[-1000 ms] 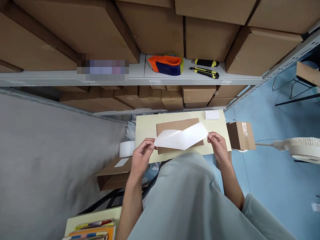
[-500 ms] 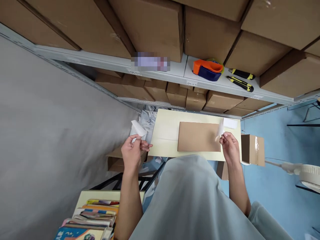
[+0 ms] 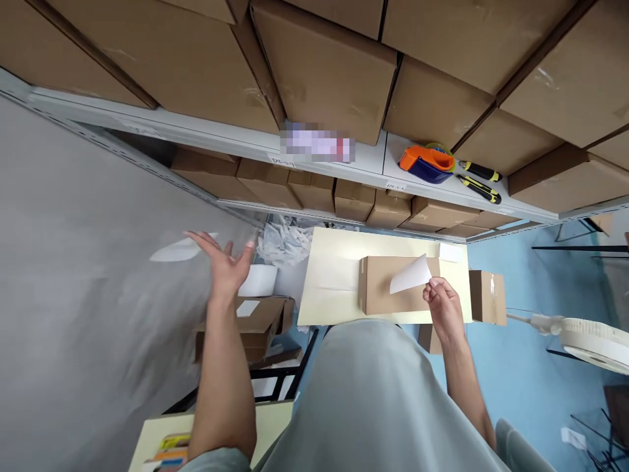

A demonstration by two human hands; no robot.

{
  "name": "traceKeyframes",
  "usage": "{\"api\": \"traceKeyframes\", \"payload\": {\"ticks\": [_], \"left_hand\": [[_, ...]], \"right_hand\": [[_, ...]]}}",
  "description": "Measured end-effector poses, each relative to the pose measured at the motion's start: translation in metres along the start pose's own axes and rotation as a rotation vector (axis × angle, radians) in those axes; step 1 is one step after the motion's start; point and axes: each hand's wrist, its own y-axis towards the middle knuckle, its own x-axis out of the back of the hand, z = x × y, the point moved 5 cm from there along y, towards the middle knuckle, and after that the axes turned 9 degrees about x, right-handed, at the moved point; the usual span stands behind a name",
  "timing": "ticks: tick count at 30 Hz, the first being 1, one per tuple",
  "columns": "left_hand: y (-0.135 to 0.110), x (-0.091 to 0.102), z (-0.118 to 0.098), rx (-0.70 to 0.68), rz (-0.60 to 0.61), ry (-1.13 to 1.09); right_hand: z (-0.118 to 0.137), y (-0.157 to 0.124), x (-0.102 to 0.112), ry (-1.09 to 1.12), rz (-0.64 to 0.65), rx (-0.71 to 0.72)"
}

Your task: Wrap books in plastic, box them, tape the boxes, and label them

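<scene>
Orange-and-blue tape dispenser [image 3: 425, 164], two box cutters [image 3: 479, 189] on a shelf [image 3: 367, 161], white fan [image 3: 597, 339]

We find the thin white paper sheet [image 3: 174, 251] partly hidden by the bare left hand [image 3: 227, 270]; pixelation obscures the pale violet rectangular item [image 3: 317, 143].

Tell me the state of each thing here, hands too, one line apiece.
Left hand, open, fingers spread.
Left white sheet, partly behind the left hand; touching or not, unclear.
Right hand, closed, pinching the right white sheet.
Right white sheet, slanted over the cardboard box.
Cardboard box, lying on the table, upper face closed.
Tape dispenser, out of hand.
Two utility knives, lying side by side.
White fan, on or off unclear.
</scene>
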Motion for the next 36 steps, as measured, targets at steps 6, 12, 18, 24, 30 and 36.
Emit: {"api": "traceKeyframes", "payload": {"ticks": [6, 12, 18, 24, 30, 36], "left_hand": [[-0.001, -0.039, -0.006, 0.086, 0.135, 0.003], [-0.108, -0.134, -0.025, 0.155, 0.461, -0.014], [-0.229, -0.215, -0.068, 0.252, 0.842, -0.108], [-0.248, -0.246, -0.077, 0.351, 0.679, -0.255], [-0.253, -0.257, -0.080, 0.332, 0.665, -0.175], [-0.269, -0.264, -0.081, 0.301, 0.611, -0.108]], "right_hand": [[-0.006, -0.006, -0.006, -0.069, 0.037, 0.007], [0.000, -0.006, -0.001, -0.170, 0.012, 0.112], [0.019, -0.020, 0.008, -0.473, 0.138, 0.485], [0.016, -0.035, 0.028, -0.695, 0.323, 0.957], [0.002, -0.030, 0.057, -0.659, 0.279, 0.878], [-0.010, -0.017, 0.077, -0.601, 0.292, 0.689]]}}
